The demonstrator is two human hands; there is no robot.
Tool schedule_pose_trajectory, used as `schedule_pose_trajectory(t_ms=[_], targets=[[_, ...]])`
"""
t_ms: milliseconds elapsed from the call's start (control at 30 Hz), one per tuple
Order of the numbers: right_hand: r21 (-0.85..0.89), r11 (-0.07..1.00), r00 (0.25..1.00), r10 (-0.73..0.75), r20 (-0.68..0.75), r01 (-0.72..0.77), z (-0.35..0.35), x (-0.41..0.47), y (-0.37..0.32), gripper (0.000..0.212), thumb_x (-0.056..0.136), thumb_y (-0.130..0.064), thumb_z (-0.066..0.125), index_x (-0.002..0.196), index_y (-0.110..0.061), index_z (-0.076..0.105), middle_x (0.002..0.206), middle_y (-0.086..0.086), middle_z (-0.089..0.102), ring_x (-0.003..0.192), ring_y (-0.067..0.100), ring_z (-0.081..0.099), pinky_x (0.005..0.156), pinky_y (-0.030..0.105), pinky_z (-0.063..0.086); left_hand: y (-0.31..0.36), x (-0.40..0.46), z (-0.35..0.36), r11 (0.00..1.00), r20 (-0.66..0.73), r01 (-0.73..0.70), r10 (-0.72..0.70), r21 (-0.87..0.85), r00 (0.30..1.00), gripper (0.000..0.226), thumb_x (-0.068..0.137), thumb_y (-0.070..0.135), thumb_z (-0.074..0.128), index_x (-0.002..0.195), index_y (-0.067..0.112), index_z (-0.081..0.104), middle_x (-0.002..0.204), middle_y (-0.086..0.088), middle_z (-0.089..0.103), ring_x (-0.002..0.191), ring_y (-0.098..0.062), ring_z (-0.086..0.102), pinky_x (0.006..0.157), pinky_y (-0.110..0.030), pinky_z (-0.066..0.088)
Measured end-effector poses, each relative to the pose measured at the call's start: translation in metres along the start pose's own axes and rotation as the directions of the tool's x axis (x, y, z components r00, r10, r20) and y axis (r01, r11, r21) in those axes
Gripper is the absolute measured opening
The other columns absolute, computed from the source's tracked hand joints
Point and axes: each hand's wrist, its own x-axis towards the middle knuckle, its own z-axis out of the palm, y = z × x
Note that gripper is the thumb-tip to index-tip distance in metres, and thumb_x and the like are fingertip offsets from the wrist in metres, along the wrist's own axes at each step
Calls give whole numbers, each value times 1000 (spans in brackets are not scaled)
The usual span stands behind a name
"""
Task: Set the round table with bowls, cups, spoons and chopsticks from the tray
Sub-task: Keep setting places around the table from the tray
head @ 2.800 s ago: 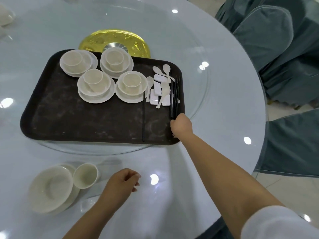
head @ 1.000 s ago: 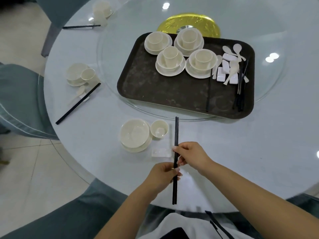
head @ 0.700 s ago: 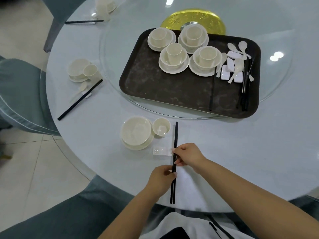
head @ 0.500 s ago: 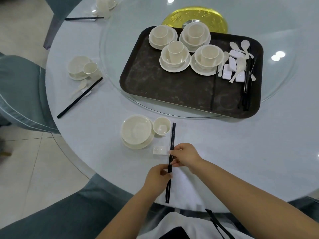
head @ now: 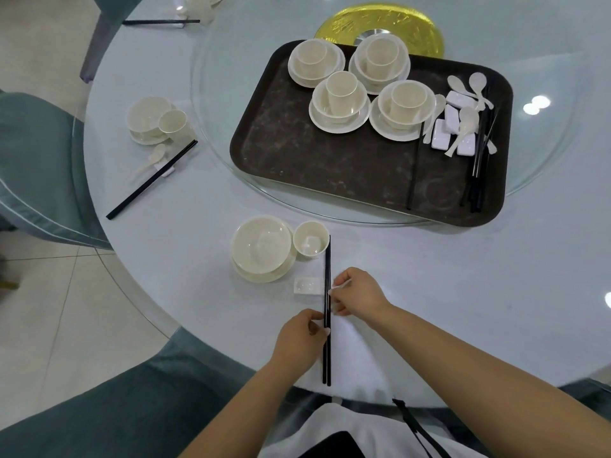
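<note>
Both hands pinch 1 pair of black chopsticks (head: 327, 292) over the bench (head: 429, 276): left hand (head: 302, 340) low, right hand (head: 358, 292) higher, beside the cup (head: 310, 239).

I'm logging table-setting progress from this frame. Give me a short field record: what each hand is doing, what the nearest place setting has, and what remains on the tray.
left hand: pinches the pair of black chopsticks low down
right hand: fingers on the same pair, higher up
chopsticks position: right of the small cream cup, beside the white rectangular rest
nearest setting: cream bowl on a plate, cup, rest; no spoon visible
dark brown tray: four bowl-and-cup stacks, white spoons, rests, black chopsticks
</note>
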Motion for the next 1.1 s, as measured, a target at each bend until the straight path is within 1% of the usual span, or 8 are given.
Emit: schedule_pose_trajectory(t_ms=[133, 300, 467, 533, 667, 800, 933, 1100], targets=[[0, 1000, 1000, -1, -10, 1, 2, -1, 2, 18, 87, -12, 68, 92, -7, 50, 83, 20, 68, 70, 36, 70, 70, 47, 60, -2, 3, 1, 1000, -44, -10, 10, 5, 999, 28, 95, 23, 52, 122, 24, 57, 89, 15, 56, 79, 1, 52, 62, -7, 36], [-53, 999, 998, -6, -60, 3, 8, -1, 3, 30, 85, -20, 71, 97, -10, 45, 85, 18, 66, 63, 33, 67, 68, 47, 59, 0, 10, -10, 988, -207, 26, -57, -150, 977, 34, 92, 17, 55, 124, 18, 44, 90, 13, 55, 78, -2, 55, 61, -15, 40], [-76, 997, 996, -10, -83, 3, 9, 2, 2, 30, 85, -21, 70, 98, -14, 44, 80, 12, 64, 59, 29, 66, 68, 46, 59, 4, 22, -21, 971, -249, 17, -78, -237, 965, 74, 92, 22, 62, 151, 25, 18, 87, 15, 54, 76, 1, 52, 61, -15, 37], [-69, 998, 996, -14, -89, 8, 9, 3, 3, 29, 85, -21, 70, 97, -14, 45, 78, 12, 64, 61, 31, 68, 67, 46, 59, 7, 27, -22, 973, -220, 5, -57, -231, 974, 73, 91, 24, 62, 151, 26, 21, 88, 17, 55, 77, 5, 51, 62, -15, 36], [-61, 998, 994, -29, -102, 23, 6, 4, 5, 27, 85, -20, 72, 97, -13, 48, 78, 15, 67, 67, 34, 70, 71, 48, 58, 12, 32, -19, 972, -206, -22, -27, -232, 978, 55, 91, 22, 60, 140, 26, 37, 93, 15, 59, 80, 3, 56, 62, -14, 37], [-83, 996, 994, -37, -105, 29, 0, 5, 5, 25, 85, -19, 70, 99, -13, 50, 82, 17, 69, 70, 33, 70, 74, 47, 57, 16, 29, -12, 971, -214, -49, -2, -236, 977, 61, 90, 19, 59, 144, 30, 32, 93, 11, 58, 81, -1, 57, 65, -19, 41], [-131, 991, 994, -52, -96, 40, -3, 7, 5, 26, 84, -19, 70, 101, -15, 51, 91, 14, 68, 84, 31, 67, 80, 45, 55, 17, 31, -12, 971, -210, -47, -4, -233, 978, 67, 90, 18, 59, 148, 32, 27, 94, 11, 58, 81, 1, 55, 67, -21, 39], [-185, 981, 993, -74, -90, 57, -4, 8, 5, 23, 84, -19, 68, 100, -17, 52, 90, 7, 65, 87, 27, 65, 80, 42, 55, 11, 35, -22, 962, -256, -38, -34, -272, 966, 59, 90, 24, 60, 144, 30, 36, 92, 13, 59, 82, 2, 54, 65, -16, 37]])
